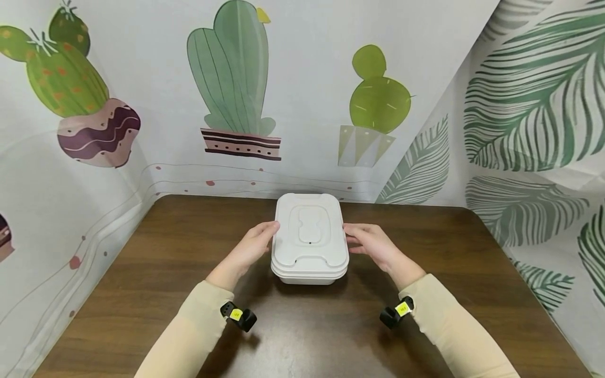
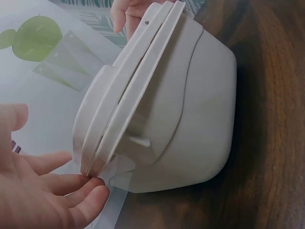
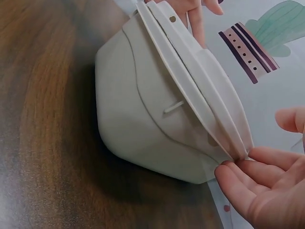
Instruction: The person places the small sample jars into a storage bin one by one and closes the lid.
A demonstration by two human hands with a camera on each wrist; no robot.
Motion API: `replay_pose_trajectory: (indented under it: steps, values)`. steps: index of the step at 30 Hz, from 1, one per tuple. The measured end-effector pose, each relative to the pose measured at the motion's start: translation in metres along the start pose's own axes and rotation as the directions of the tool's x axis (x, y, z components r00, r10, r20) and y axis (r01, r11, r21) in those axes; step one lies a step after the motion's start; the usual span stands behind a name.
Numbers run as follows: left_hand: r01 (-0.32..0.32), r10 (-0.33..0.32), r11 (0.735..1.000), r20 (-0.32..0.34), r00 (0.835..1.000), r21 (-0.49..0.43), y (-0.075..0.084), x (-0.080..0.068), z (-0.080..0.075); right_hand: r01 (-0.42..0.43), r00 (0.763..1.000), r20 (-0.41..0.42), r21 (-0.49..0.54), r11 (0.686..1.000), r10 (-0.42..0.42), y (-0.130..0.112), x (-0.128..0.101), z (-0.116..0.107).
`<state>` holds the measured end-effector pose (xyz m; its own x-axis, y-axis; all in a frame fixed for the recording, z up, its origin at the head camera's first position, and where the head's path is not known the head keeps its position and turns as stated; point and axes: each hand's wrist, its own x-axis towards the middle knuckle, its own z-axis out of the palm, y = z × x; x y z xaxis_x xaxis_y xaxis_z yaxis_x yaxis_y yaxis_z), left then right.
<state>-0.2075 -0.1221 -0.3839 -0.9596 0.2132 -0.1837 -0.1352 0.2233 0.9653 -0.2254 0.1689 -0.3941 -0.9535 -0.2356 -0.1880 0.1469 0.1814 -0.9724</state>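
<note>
My sleeves come in low over the dark wood worktop point(image 1: 189, 273). Left hand point(image 1: 250, 247) and right hand point(image 1: 373, 244) flank the white lidded box point(image 1: 309, 236), relaxed fingers touching its lid rim on either side, not gripping. Box sits mid-worktop, lid on. Cactus-print backdrop point(image 1: 236, 79) behind.

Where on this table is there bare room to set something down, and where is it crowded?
Bare wood lies left of the left hand toward the table edge, right of the right hand, and in front between the two sleeves. It is crowded at the middle rear, where both hands touch the rim of the white lidded box.
</note>
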Motion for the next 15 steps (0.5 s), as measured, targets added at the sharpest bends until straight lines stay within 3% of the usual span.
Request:
replay_pose_trajectory:
  steps: [15]
  values:
    - [-0.012,0.012,1.000,-0.011,1.000,0.006,-0.0033,-0.0027,0.0015,0.029,0.999,0.033,-0.054,0.998,-0.027,0.0031,-0.0054,0.0001]
